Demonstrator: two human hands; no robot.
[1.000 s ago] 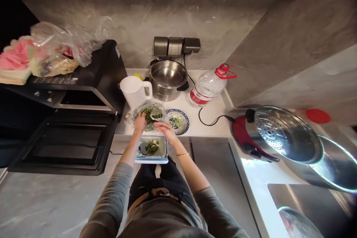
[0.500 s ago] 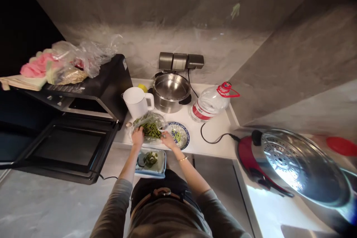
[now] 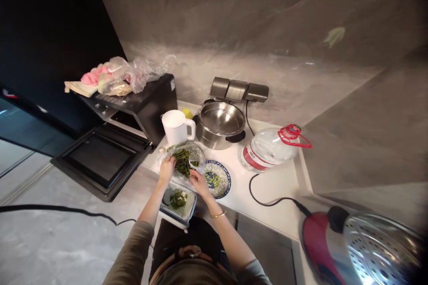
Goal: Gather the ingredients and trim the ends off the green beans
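A clear plastic bag of green bean pods (image 3: 183,160) lies near the counter's front edge. My left hand (image 3: 166,168) grips the bag's left side with closed fingers. My right hand (image 3: 198,181) is closed on the bag's lower right edge. Below the hands sits a rectangular white container (image 3: 178,201) with several green pods in it. Just right of the bag lies a blue-rimmed patterned plate (image 3: 217,179) holding shelled green beans.
A white jug (image 3: 176,126) and a steel pot (image 3: 221,122) stand behind the bag. A large water bottle (image 3: 272,148) lies on its side at the right, with a black cord (image 3: 267,200) running to a red cooker (image 3: 321,245). A black oven (image 3: 110,153) stands open at left.
The view has swung left and tilted. Both hands have stayed on the bag, and my right hand has shifted lower along its edge.
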